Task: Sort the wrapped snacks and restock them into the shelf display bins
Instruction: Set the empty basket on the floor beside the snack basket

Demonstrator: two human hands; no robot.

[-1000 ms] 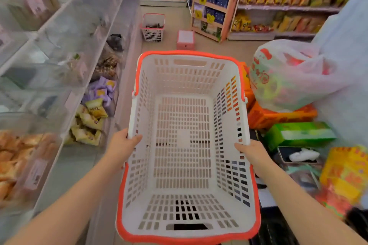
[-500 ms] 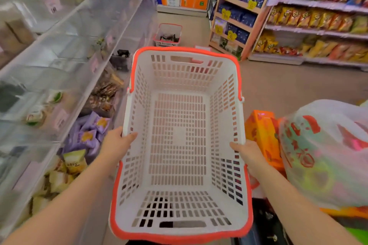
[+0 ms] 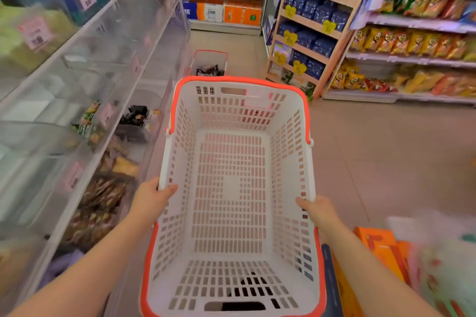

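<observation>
I carry an empty white basket with an orange rim (image 3: 177, 110) in front of me. My left hand (image 3: 150, 199) grips its left wall, thumb inside over the edge. My right hand (image 3: 318, 211) grips its right wall the same way. Clear shelf display bins (image 3: 77, 67) run along the left. Some hold wrapped snacks: dark brown packets (image 3: 101, 201) low down, black packets (image 3: 135, 114) further along. A second basket (image 3: 210, 55) stands on the floor ahead with dark wrapped snacks (image 3: 210, 70) in it.
Wooden shelves (image 3: 313, 20) of blue bags and metal shelves (image 3: 422, 59) of yellow and orange snack bags stand ahead on the right. Orange boxes (image 3: 381, 247) and a blurred plastic bag (image 3: 443, 265) lie at my lower right. Beige floor (image 3: 373, 149) stretches between them.
The view has swung up and forward down the aisle with the basket. The plastic bag and orange boxes have slid to the lower right. The far basket looks closer. Both hands keep their grip.
</observation>
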